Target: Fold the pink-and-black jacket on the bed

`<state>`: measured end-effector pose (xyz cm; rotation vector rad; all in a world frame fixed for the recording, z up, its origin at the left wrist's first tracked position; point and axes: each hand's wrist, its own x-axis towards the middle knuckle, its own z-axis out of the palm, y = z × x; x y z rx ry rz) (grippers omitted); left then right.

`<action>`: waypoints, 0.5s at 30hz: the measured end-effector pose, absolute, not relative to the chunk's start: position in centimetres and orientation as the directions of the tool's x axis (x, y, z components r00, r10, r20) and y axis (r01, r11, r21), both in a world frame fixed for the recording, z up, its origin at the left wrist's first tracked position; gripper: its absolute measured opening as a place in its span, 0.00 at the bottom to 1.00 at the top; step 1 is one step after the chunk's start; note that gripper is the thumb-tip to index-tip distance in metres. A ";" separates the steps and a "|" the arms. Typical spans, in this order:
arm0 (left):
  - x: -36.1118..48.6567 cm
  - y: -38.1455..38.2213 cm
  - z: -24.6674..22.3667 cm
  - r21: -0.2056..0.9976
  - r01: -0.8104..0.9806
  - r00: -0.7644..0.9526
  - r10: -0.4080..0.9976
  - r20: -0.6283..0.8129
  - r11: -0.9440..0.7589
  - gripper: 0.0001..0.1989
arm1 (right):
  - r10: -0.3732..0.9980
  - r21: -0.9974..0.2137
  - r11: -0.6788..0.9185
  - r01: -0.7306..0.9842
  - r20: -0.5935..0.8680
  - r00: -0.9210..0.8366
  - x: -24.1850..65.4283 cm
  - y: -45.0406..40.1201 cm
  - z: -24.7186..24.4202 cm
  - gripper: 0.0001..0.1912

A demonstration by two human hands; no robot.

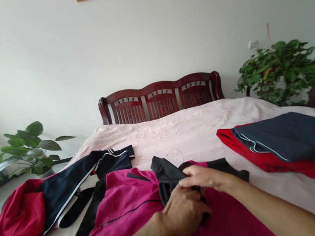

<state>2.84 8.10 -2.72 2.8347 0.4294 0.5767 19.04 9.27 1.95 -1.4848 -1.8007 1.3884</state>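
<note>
A magenta jacket (124,212) with black sleeves and a black collar (165,175) lies spread on the bed in front of me. My left hand (185,211) is closed on the black cloth just below the collar, its fingers curled round it. Right beside and partly above it, my right hand (202,176) pinches the same black cloth, with thumb and fingers together. The hands touch or nearly touch. They hide the piece of cloth between them, so I cannot make out its exact part.
Left of the jacket lie red and navy garments (68,189) with white stripes. Folded navy cloth (294,134) rests on red cloth (269,164) at the right. A pale pink bedspread (194,128) reaches the dark wooden headboard (160,98). Potted plants (279,69) flank the bed.
</note>
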 end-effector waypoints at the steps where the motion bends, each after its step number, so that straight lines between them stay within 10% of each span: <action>1: 2.6 7.7 -3.7 0.161 0.188 0.927 0.229 0.296 -0.969 0.11 | 0.896 -0.855 -0.083 0.512 -0.289 -0.338 19.0 8.8 0.9 0.16; 5: 0.8 6.4 -5.2 0.043 0.080 0.979 0.087 0.185 -0.996 0.12 | 0.928 -0.888 -0.167 0.428 -0.288 -0.236 19.0 7.9 -2.7 0.10; 8: -1.8 7.1 -3.9 0.172 0.206 0.933 0.247 0.262 -0.963 0.17 | 0.974 -0.985 -0.174 0.000 -0.172 -0.146 20.4 8.5 -2.6 0.11; 11: -6.7 10.5 -2.7 0.288 0.553 0.676 0.623 0.394 -0.782 0.23 | 0.983 -0.881 0.169 -0.441 0.116 0.145 23.6 8.6 1.2 0.11; 15: -15.2 15.9 -2.6 0.357 0.856 0.192 0.872 0.451 -0.373 0.23 | 0.581 -0.520 0.791 -0.321 0.478 0.658 28.5 5.7 7.8 0.04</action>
